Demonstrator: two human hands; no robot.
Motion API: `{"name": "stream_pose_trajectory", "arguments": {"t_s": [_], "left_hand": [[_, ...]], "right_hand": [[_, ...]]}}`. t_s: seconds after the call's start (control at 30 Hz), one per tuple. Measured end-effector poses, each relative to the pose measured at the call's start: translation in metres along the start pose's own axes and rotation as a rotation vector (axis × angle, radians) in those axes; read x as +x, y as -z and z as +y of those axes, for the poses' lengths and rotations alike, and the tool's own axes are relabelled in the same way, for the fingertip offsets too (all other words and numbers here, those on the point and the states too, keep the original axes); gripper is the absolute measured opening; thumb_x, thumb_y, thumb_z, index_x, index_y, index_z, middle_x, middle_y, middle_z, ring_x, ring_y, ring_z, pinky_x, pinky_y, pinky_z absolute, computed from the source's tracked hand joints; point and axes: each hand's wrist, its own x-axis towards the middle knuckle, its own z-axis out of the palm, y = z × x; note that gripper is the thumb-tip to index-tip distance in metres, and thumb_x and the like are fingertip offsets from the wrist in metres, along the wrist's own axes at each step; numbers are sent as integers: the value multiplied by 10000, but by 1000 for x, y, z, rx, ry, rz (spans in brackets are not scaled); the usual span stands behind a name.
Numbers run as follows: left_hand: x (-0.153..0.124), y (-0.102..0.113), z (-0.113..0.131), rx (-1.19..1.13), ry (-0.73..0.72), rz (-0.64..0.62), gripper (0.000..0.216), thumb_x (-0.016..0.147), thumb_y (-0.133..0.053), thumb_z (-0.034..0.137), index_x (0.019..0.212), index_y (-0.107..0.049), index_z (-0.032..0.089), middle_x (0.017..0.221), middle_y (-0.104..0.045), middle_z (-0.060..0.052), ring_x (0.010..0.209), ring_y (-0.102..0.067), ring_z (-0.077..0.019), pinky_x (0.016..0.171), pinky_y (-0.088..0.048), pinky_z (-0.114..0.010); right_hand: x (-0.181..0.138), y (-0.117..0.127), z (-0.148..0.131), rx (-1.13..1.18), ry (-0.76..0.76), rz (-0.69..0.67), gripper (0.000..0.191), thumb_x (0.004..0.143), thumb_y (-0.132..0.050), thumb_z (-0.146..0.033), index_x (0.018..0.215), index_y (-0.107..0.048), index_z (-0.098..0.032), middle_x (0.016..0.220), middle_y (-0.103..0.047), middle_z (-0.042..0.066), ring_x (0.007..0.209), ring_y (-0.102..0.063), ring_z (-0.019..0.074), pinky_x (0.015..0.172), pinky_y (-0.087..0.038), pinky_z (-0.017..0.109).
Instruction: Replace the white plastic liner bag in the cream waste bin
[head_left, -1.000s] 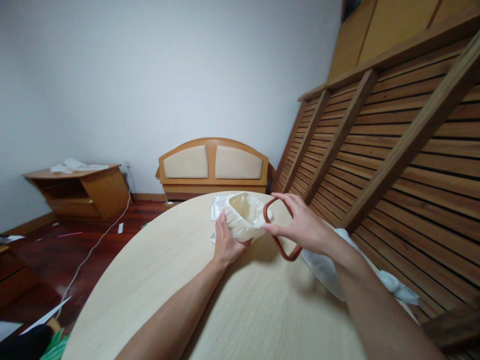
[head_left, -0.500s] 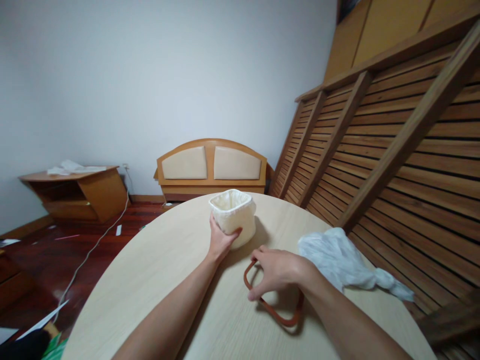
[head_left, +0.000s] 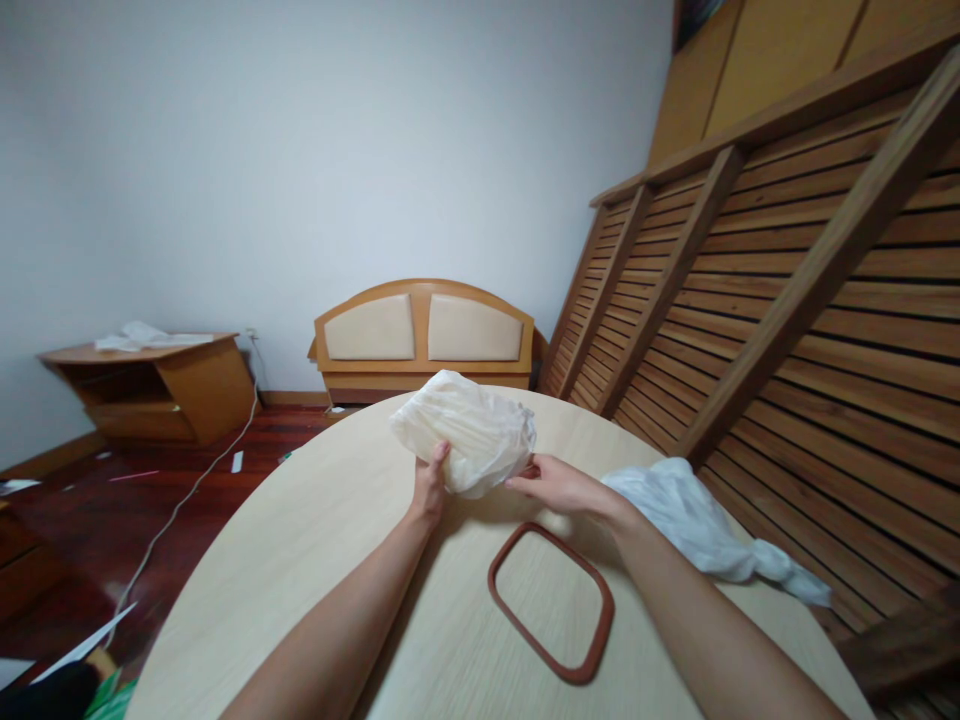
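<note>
A small cream-coloured bin (head_left: 457, 440) covered by a thin white plastic liner is tipped on its side over the far part of the table, its opening turned out of sight. My left hand (head_left: 430, 485) grips its near left side, thumb on top. At the right end, where the liner bunches up, my right hand (head_left: 551, 484) has thumb and fingers closed on the liner's edge; the fingertips are partly hidden. Just in front of my hands a brown rounded rectangular rim (head_left: 607, 610) lies flat on the table.
The round pale wooden table (head_left: 300, 570) carries a knotted white plastic bag (head_left: 675, 510) at its right edge. A slatted wooden panel (head_left: 787, 350) leans close on the right. Beyond are a headboard (head_left: 424, 370) and a low cabinet (head_left: 202, 385); a white cable (head_left: 176, 510) crosses the floor.
My right hand has let go of the brown rim, now flat on the table, and moved up to the liner. My left hand has tipped the bin from upright onto its side.
</note>
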Motion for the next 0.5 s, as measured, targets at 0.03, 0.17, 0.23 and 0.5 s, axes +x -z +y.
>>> {"name": "stream_pose_trajectory", "arguments": {"t_s": [0.03,0.17,0.23,0.5], "left_hand": [[0,0,0,0,4,-4,696,775,-738,576,1320,-581,174,1301,-675,-115,1227,-627,-303,1055,-505,-421],[-1,1,0,17,19,-8,730,748,-781,549,1327,-574,155,1293,-674,-136,1200,-639,-306,1041,-509,-421],[-1,1,-1,30,30,-13,751,736,-796,540,1330,-566,143,1288,-673,-149,1179,-647,-307,1027,-515,-425],[-3,-4,1,119,25,-13,831,692,-830,547,1334,-497,139,1317,-633,-183,1195,-632,-312,1038,-501,-446]], "right_hand": [[1,1,-3,56,5,-3,325,819,-677,-412,1023,-708,-161,1040,-773,89,952,-712,224,835,-550,349],[1,9,-14,239,-12,35,318,860,-644,-423,1043,-680,-166,1109,-751,100,1018,-701,209,855,-525,329],[2,11,-15,319,-29,68,332,879,-623,-478,1019,-668,-181,1128,-741,102,1001,-702,201,848,-518,325],[11,8,-3,452,-75,170,355,752,-726,-530,778,-637,-187,846,-718,57,839,-666,202,787,-472,336]]}}
